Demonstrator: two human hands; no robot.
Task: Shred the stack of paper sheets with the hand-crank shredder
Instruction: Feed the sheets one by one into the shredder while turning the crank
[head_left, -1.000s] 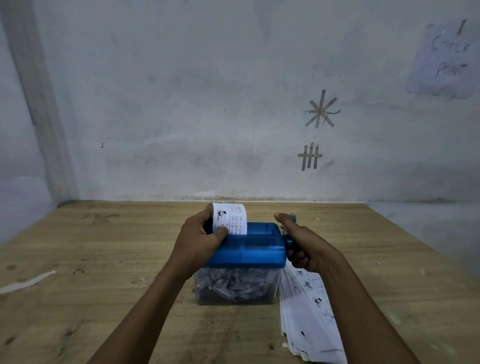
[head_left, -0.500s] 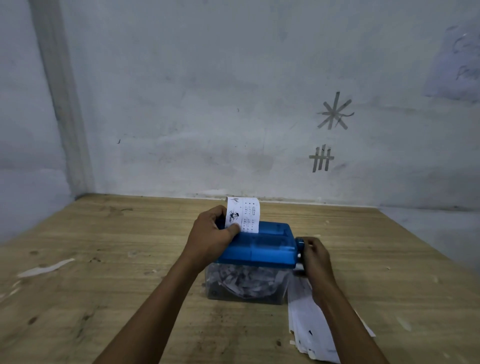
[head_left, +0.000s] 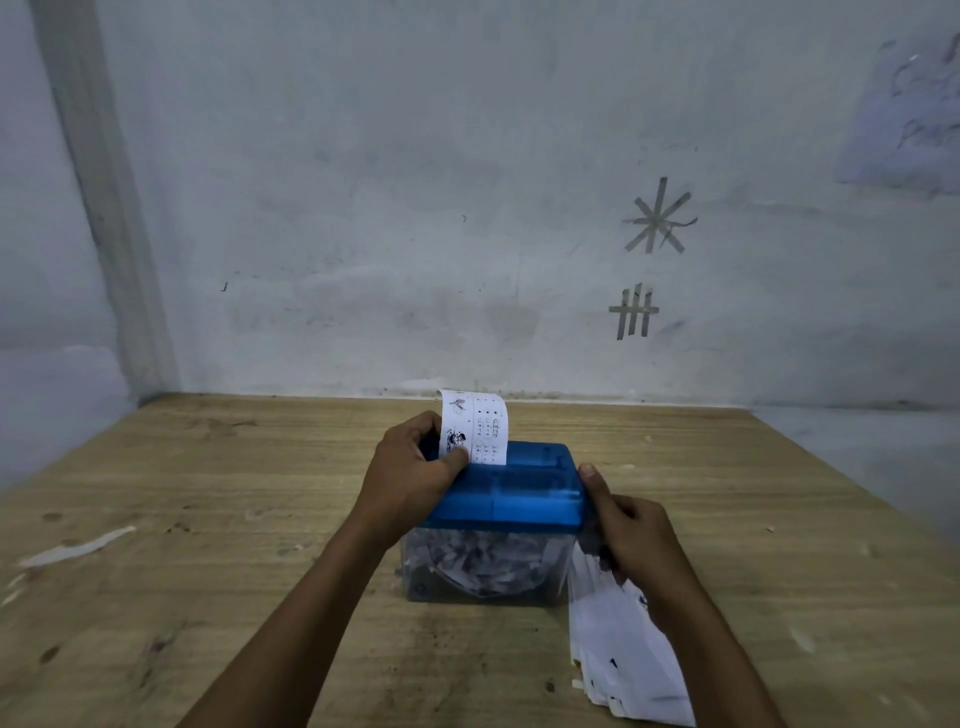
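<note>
Dead ahead at twelve o'clock, mid-table: hand-crank shredder (head_left: 501, 488), blue top over a clear bin (head_left: 483, 574) packed with shreds. Left hand (head_left: 410, 480) at its nine o'clock end, fingers curled round the blue top, thumb pressed on the foot of a printed sheet (head_left: 475, 428) standing upright in the slot. Right hand (head_left: 631, 532) at the three o'clock side, fingers curled round the crank, crank itself hidden under the palm, thumb straight against the blue corner. Stack of paper sheets (head_left: 621, 657) flat on the wooden table (head_left: 166, 519) at the shredder's four o'clock, just beside the bin, partly under the right forearm. Tape marks (head_left: 657, 218) on the wall at one o'clock.
</note>
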